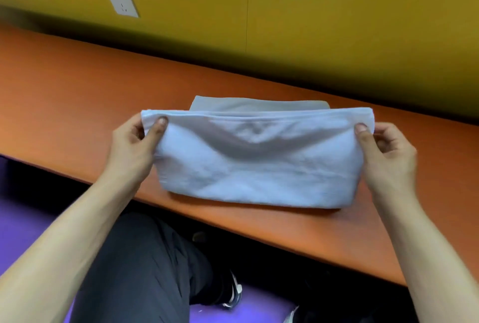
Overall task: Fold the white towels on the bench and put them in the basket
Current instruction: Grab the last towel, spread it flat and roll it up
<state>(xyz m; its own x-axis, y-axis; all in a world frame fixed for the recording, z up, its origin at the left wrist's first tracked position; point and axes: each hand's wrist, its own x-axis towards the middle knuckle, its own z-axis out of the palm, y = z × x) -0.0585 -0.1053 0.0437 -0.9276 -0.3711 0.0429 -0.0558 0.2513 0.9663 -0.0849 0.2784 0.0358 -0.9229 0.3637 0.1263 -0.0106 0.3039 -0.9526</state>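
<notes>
Pinching the white towel (259, 164) at both upper corners, left hand (134, 141) on its left end and right hand (386, 151) on its right end, thumbs lying on the near face of the cloth and the other fingers curling behind it; holding the hands well apart, with the full width of the towel stretching between them; lifting the upper edge clear of the orange bench (77, 104) while the folded lower edge is resting on the bench near its front lip; sagging slightly in the middle, with a shallow shadowed crease running just below the top hem; showing doubled layers along the top edge; hiding most of a second white towel (256, 103) lying flat on the bench directly behind the held one, only its far strip peeking above; sitting roughly mid-depth on the bench, closer to the front lip than to the yellow wall (337, 11) behind it; carrying a white socket plate (121, 1) on the wall above the bench, up and to the left of the towel; extending a dark-trousered leg (145, 265) and a dark shoe (230, 291) under the bench over purple floor (26, 224).
</notes>
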